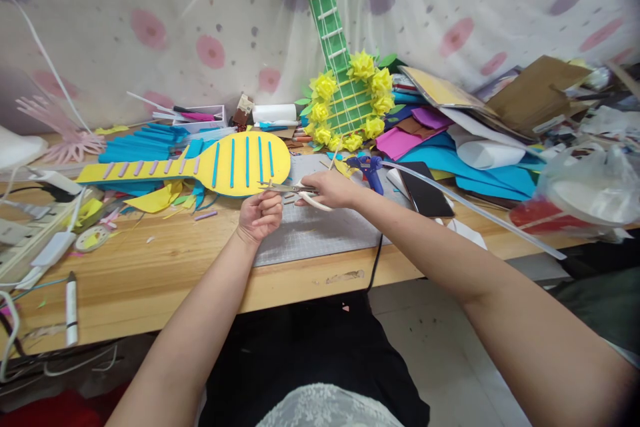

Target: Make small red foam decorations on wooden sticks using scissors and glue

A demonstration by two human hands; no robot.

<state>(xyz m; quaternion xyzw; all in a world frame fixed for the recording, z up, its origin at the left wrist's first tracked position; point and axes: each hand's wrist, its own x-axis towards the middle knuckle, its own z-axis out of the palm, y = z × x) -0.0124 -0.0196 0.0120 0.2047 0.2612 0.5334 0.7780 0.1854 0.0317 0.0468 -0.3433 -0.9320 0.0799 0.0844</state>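
My right hand [327,189] is closed round the white handles of a pair of scissors [293,188], whose blades point left. The blades reach over to my left hand [261,215], where the fingers are curled and pressed together near the tips. Whatever sits in those left fingers is too small to name. Just behind both hands lies a yellow guitar-shaped cutout [235,163] with blue strips on its body and pale purple strips along its neck. Under the hands is a grey cutting mat [300,243].
A green guitar craft [330,33] with yellow paper flowers leans on the curtain. Right of my hands stand a blue glue gun [369,172] and a black phone-like slab [425,190]. Coloured sheets [480,163] pile up at right. A marker [71,310] and power strip [30,247] lie left.
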